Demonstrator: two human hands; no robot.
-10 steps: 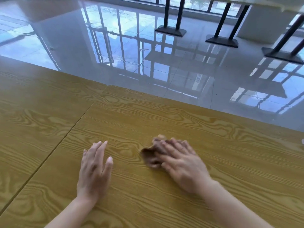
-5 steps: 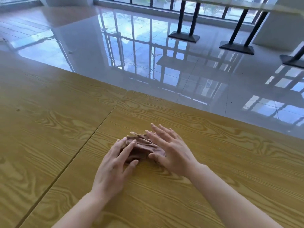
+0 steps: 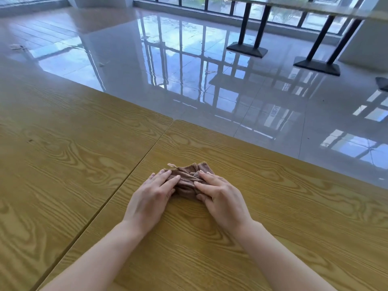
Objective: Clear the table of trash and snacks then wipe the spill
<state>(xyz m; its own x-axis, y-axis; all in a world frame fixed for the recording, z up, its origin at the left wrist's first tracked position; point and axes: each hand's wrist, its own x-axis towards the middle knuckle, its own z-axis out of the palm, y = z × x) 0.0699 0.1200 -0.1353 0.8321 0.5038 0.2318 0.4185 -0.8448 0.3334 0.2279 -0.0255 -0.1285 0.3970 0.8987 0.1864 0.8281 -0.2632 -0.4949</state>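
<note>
Pressing down on a bunched brown cloth [image 3: 186, 175], both hands are at work in the lower centre of the frame. The left hand [image 3: 152, 194] has straight fingers laid flat over the cloth's left side. The right hand [image 3: 220, 196] mirrors it on the right side. Neither is curled round the fabric, and both thumbs lie by its near edge. The two sets of fingertips come close together, with a narrow strip of ridged cloth between them. A pale loop pokes out at the cloth's upper-left corner.

The cloth lies on the desk [image 3: 283, 227], which is pale yellow wood with bold swirling grain. It is made of two panels butted together. A dark seam [image 3: 117, 192] runs from the lower left up to the far edge, and the cloth sits just right of it.

Beyond the desk, a glossy grey tiled floor [image 3: 126, 66] fills the upper half of the frame, mirroring blue sky and window bars. Dark-framed windows [image 3: 210, 3] line the top edge. At the upper right stands a second table [image 3: 315, 5] on black posts with flat black bases [image 3: 247, 50]. A white pillar [image 3: 100, 1] rises at the top, left of centre.
</note>
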